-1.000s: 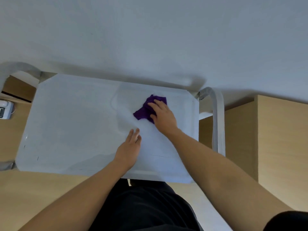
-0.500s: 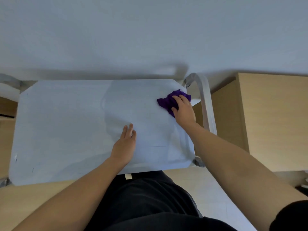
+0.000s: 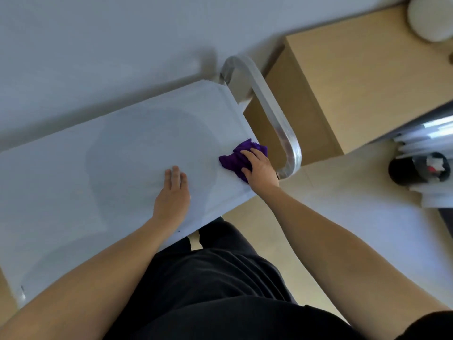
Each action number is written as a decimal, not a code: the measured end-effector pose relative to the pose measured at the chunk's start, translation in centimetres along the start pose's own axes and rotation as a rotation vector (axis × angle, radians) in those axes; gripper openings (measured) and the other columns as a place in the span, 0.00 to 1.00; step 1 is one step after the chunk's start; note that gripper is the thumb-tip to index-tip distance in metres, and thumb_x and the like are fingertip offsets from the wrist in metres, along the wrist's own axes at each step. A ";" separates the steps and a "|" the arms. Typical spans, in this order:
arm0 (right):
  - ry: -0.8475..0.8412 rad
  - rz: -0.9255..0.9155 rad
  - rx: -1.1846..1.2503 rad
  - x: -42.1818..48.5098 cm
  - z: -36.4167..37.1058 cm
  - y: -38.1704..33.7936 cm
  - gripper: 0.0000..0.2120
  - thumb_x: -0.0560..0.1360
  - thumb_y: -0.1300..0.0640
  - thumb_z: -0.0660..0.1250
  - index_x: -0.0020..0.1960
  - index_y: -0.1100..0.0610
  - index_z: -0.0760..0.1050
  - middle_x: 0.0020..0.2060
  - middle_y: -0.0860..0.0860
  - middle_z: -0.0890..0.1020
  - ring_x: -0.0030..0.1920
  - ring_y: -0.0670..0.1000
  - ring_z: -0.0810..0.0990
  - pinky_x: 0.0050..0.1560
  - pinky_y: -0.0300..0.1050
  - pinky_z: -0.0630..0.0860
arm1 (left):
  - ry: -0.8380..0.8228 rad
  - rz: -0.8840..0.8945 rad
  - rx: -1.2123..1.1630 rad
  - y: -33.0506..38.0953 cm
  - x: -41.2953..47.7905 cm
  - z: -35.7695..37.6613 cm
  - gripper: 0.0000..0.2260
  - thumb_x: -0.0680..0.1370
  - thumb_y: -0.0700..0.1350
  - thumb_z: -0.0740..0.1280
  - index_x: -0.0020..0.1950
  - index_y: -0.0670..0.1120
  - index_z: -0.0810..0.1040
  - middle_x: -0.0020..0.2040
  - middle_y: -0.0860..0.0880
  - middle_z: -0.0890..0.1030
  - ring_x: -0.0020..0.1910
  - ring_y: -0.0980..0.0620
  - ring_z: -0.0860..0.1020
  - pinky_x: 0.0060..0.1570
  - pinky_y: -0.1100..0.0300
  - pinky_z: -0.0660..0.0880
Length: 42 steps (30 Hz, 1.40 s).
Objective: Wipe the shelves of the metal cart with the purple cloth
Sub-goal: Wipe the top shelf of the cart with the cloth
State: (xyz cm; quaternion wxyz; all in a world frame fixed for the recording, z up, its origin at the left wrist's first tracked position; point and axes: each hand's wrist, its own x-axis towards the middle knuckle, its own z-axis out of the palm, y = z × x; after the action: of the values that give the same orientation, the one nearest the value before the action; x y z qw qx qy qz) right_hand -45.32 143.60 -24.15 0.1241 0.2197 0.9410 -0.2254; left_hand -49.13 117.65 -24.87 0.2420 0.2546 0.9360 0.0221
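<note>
At the right end of the cart's top shelf, close to the near corner, the purple cloth lies bunched into a wad. The right grip clasps it, fingers curved over the top and thumb tucked against its near side, pressing it to the metal. The wad has no clear front. Its longer axis seems to run across the shelf's width, from a loose flap on the inner side out to a tip at the edge, just beside the curved handle.

The main risk is that edge: a stroke carried further right would probably take the cloth off the shelf, or knock the knuckles against the handle. A hard push could also make the cart roll. The left grip lies released, flat on the shelf with straight fingers, likely steadying it. Lower shelves are hidden, so they may remain undone. Beyond the handle stands a wooden cabinet, and a black bin sits on the floor.
</note>
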 end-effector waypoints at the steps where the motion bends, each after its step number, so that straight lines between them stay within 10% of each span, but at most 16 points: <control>1: 0.005 0.027 0.009 -1.0 0.1 0.2 0.24 0.78 0.57 0.65 0.72 0.48 0.66 0.73 0.51 0.65 0.72 0.56 0.64 0.70 0.51 0.66 | 0.007 0.021 0.011 -0.3 -0.2 0.1 0.27 0.83 0.48 0.56 0.77 0.38 0.50 0.79 0.39 0.45 0.78 0.41 0.48 0.65 0.57 0.71; 12: 0.201 0.246 0.136 -6.6 4.0 -3.8 0.25 0.77 0.57 0.65 0.73 0.50 0.67 0.72 0.50 0.67 0.72 0.55 0.64 0.70 0.51 0.67 | -0.009 0.120 -0.017 -4.4 -5.0 1.5 0.26 0.80 0.46 0.62 0.76 0.44 0.60 0.79 0.43 0.53 0.78 0.42 0.54 0.66 0.50 0.70; 21: -0.042 -0.261 0.096 -8.6 7.5 -9.0 0.26 0.75 0.58 0.68 0.72 0.50 0.69 0.71 0.52 0.69 0.72 0.54 0.65 0.71 0.49 0.66 | 0.010 -0.007 -0.066 -4.2 -7.4 2.1 0.27 0.79 0.45 0.63 0.77 0.42 0.61 0.79 0.44 0.56 0.77 0.42 0.56 0.67 0.50 0.71; 29: 0.069 -0.033 0.093 -5.4 2.0 -0.2 0.24 0.78 0.57 0.64 0.73 0.51 0.65 0.73 0.52 0.66 0.73 0.55 0.63 0.69 0.53 0.66 | 0.028 -0.179 -0.126 -2.8 -10.4 3.7 0.24 0.80 0.45 0.60 0.76 0.42 0.62 0.79 0.44 0.54 0.77 0.43 0.56 0.62 0.49 0.73; 42: 0.177 0.014 0.102 -10.4 7.6 -6.5 0.23 0.78 0.58 0.63 0.72 0.53 0.66 0.72 0.54 0.67 0.72 0.57 0.64 0.71 0.54 0.66 | 0.034 -0.217 -0.151 -6.3 -16.2 6.2 0.23 0.81 0.45 0.58 0.76 0.46 0.61 0.80 0.48 0.53 0.78 0.47 0.54 0.66 0.52 0.70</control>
State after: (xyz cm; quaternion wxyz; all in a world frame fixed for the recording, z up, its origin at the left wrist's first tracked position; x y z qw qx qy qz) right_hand -38.26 131.05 -24.88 0.0305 0.2515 0.9340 -0.2518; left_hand -37.02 103.79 -24.21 0.2454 0.1326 0.9577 0.0707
